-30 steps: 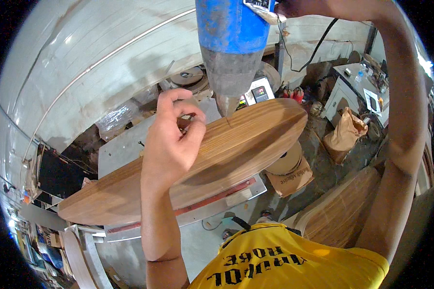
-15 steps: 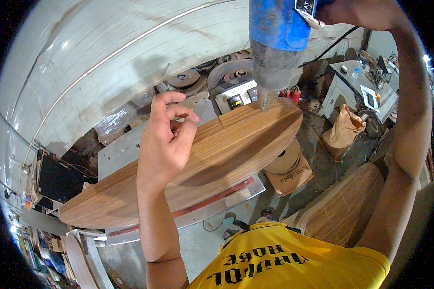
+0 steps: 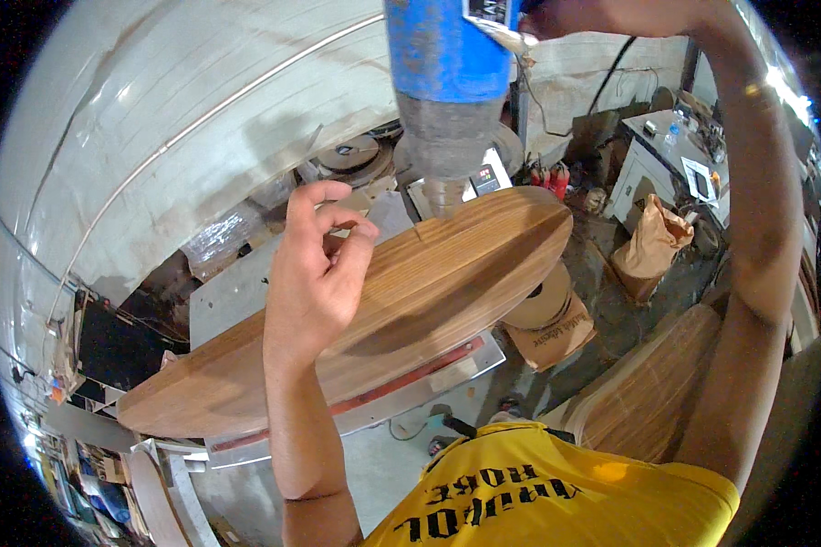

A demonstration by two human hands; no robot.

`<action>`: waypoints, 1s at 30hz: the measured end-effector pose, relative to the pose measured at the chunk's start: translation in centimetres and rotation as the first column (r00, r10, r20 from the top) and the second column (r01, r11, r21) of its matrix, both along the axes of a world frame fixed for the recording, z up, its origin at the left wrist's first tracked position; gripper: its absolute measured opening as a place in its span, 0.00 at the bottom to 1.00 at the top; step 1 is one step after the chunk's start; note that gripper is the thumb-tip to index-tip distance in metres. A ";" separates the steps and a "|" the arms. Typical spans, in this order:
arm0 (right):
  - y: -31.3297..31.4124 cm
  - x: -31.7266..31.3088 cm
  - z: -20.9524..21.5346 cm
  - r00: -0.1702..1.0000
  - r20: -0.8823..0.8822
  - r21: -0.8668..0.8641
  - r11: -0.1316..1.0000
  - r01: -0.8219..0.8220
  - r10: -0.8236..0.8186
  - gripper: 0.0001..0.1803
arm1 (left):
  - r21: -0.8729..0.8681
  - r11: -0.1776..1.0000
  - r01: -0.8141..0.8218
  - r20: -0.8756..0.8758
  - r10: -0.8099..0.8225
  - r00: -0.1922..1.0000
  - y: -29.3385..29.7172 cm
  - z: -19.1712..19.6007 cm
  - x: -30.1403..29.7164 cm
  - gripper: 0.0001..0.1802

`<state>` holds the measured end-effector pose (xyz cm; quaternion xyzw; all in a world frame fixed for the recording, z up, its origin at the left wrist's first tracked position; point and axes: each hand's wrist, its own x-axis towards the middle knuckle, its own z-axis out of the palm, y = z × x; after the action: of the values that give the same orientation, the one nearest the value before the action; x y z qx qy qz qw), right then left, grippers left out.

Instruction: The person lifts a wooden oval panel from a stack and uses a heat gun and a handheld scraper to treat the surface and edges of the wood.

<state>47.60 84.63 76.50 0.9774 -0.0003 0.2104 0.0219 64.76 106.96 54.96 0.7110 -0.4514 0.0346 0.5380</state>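
Observation:
A long oval wood-grain panel (image 3: 483, 246) with rounded ends lies across the view in front of me. My right hand (image 3: 602, 16) grips a blue heat gun (image 3: 452, 68) at the top of the view, partly cut off by the frame. Its grey metal nozzle points down at the panel's far edge. Over the middle of the panel, my left hand (image 3: 312, 283) is raised with curled fingers. Its thumb meets a finger in a pinch, and anything between them is hidden.
Beneath the panel is a pale worktop (image 3: 223, 310). A brown paper bag (image 3: 648, 246) and a flattened carton (image 3: 552, 339) are on the floor at right. Another wood-grain panel (image 3: 643, 387) stands near my right side. Behind are coiled rolls (image 3: 348, 157) and a cluttered desk (image 3: 629, 178).
My right hand has moved the heat gun left along the panel's far edge, toward my left hand. The left hand has hardly moved and keeps its pinch.

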 end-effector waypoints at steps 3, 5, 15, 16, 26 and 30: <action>0.9 0.3 -2.5 0.978 0.206 -0.092 0.996 -0.018 0.037 0.20 | 0.068 0.997 -0.028 -0.046 0.031 0.998 0.4 0.4 -0.5 0.20; 0.2 0.4 -1.7 0.986 0.152 -0.084 0.995 -0.050 0.063 0.20 | 0.082 0.996 -0.045 -0.054 0.050 0.997 0.6 0.6 -0.9 0.21; 1.8 1.2 -0.4 0.992 -0.049 0.136 0.984 0.118 -0.112 0.18 | 0.013 0.998 -0.059 -0.048 0.059 0.997 0.2 0.2 -0.6 0.21; 1.7 1.2 -0.4 0.991 -0.043 0.122 0.983 0.135 -0.130 0.18 | 0.013 0.998 -0.058 -0.054 0.058 0.997 0.1 0.2 -0.5 0.21; -2.5 -1.3 -2.3 0.994 0.103 -0.129 0.992 -0.012 0.026 0.20 | -0.028 1.000 0.007 -0.063 -0.009 0.998 0.1 -0.5 0.1 0.19; -3.4 -1.7 -2.1 0.997 0.071 -0.151 0.988 0.032 -0.022 0.21 | -0.028 1.000 -0.002 -0.081 -0.001 0.997 0.2 -0.5 0.3 0.19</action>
<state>45.90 81.25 74.40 0.9649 0.0018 0.2431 0.0992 65.04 107.18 54.44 0.7044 -0.4285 0.0122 0.5657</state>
